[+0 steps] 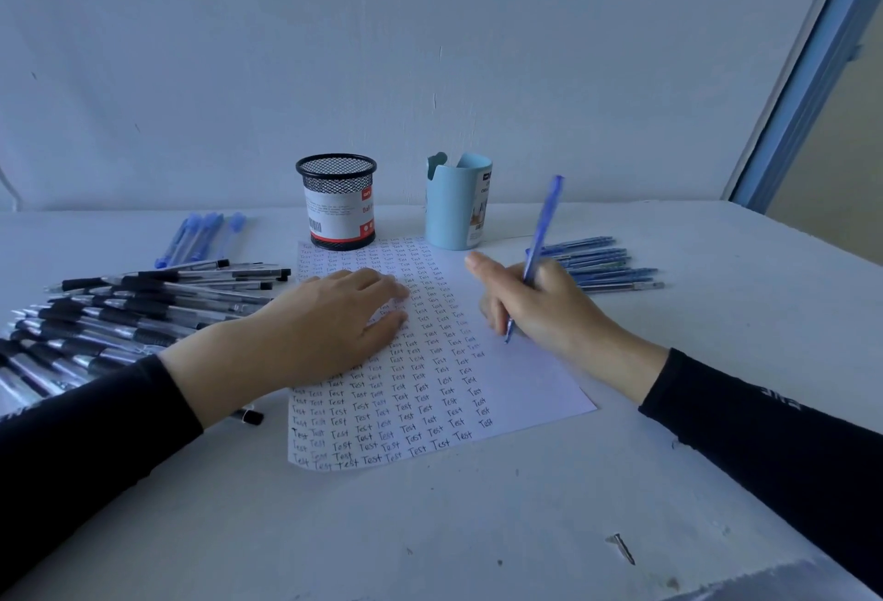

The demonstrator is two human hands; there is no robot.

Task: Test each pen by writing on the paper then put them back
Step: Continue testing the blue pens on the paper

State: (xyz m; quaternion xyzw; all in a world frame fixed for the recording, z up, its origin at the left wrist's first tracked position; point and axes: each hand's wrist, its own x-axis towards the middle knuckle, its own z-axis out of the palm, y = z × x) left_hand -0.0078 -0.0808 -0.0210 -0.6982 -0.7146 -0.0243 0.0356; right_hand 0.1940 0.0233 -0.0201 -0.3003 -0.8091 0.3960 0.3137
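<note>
**Figure.** We see the left hand [334,318] laid flat on the paper [525,385], fingers straight and spread, gripping nothing. We judge that it pins the sheet so that it cannot slide under the stroke. The right hand [540,304] has its fingers curled round a blue pen [542,228] in a writing grip. The barrel leans up and away toward the wall, and the tip is down at the sheet's blank right-hand strip; whether the tip touches, we cannot tell.

The paper lies mid-surface [430,529], filled column by column with the word "Test", so we take the next mark to belong in that unfilled strip. A heap of black pens [143,309] lies to the left, with a few capped blue pens [200,232] behind it. A row of blue pens [607,266] lies just right of the writing hand, within easy reach.

A black mesh holder [337,201] and a light-blue cup [456,208] stand at the sheet's far edge. We see no pens above their rims, so the putting back appears largely undone.
</note>
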